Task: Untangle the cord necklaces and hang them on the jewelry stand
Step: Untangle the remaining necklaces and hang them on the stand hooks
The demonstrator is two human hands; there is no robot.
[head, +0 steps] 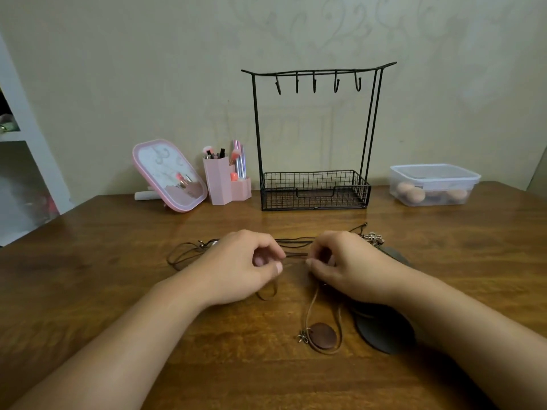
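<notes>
Pinching a short taut run of brown cord [296,255] between them, the left hand [242,261] and right hand [346,264] each have a grip of thumb and fingertips closed on the strand, low over the bench [118,261]. Pulling harder here risks cinching the knot tighter, or dragging the round brown pendant [324,335] and the metal charm [373,238] into fresh snarls. The cord necklaces [189,251] look thin, dark and leathery, looping out to both sides and toward the person. Behind them the jewelry stand [315,128] has bare hooks.
</notes>
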